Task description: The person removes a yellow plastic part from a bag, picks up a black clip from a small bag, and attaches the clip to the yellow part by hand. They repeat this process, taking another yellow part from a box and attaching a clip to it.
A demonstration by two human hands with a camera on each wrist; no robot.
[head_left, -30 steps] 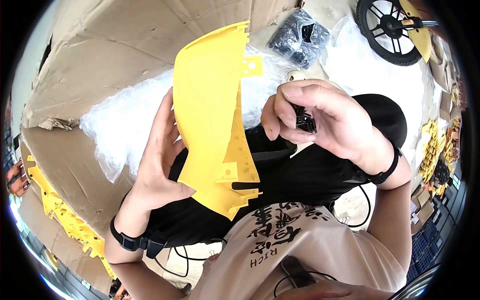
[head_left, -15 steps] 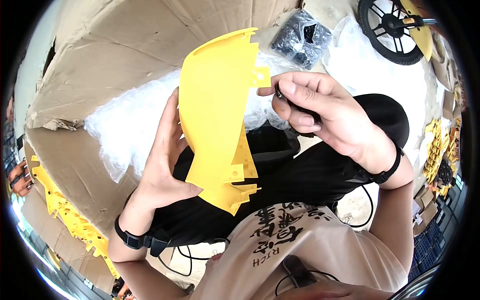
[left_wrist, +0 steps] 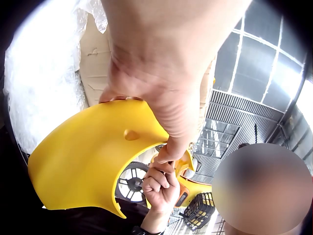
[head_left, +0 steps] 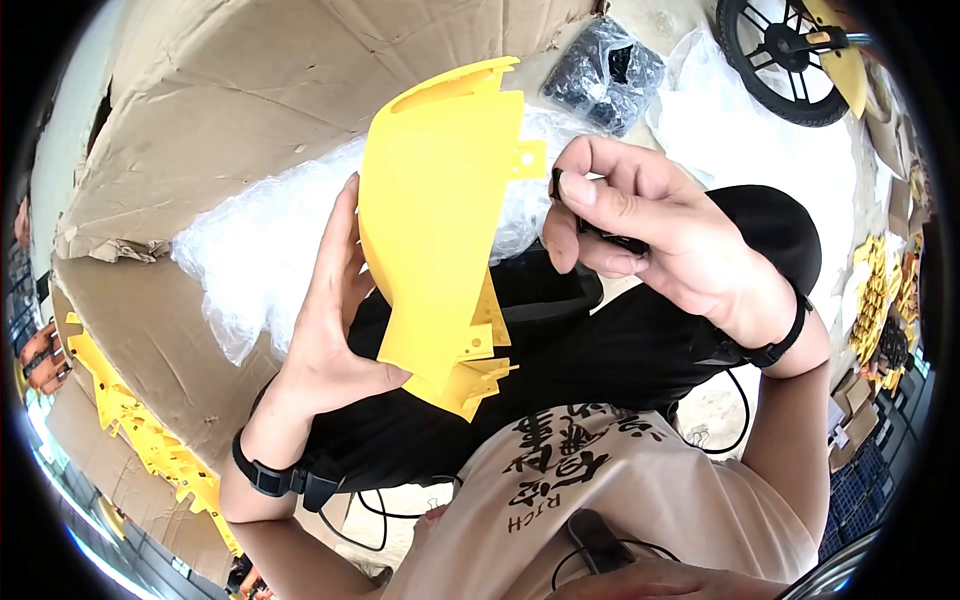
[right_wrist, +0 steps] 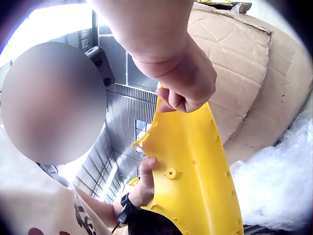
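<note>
A curved yellow plastic panel (head_left: 430, 220) stands upright in my left hand (head_left: 335, 340), thumb on its lower edge and fingers behind its far side. My right hand (head_left: 670, 220) is just right of the panel's upper tab, pinching a small black part (head_left: 557, 183) between thumb and forefinger, with more black pieces (head_left: 615, 238) under the curled fingers. The left wrist view has the panel's smooth outer face (left_wrist: 88, 156); the right wrist view has its ribbed inner side (right_wrist: 190, 171) beneath my right hand (right_wrist: 186, 83).
Behind the panel lie a large cardboard box (head_left: 230, 100) and clear plastic wrap (head_left: 270, 230). A bagged dark item (head_left: 605, 75) and a black wheel (head_left: 780, 50) are at the upper right. More yellow parts (head_left: 140, 430) lie at the lower left.
The panel has shifted slightly right and turned a little. My right hand has rotated, its fingers closing over the black pieces, with one now held at the fingertips beside the tab.
</note>
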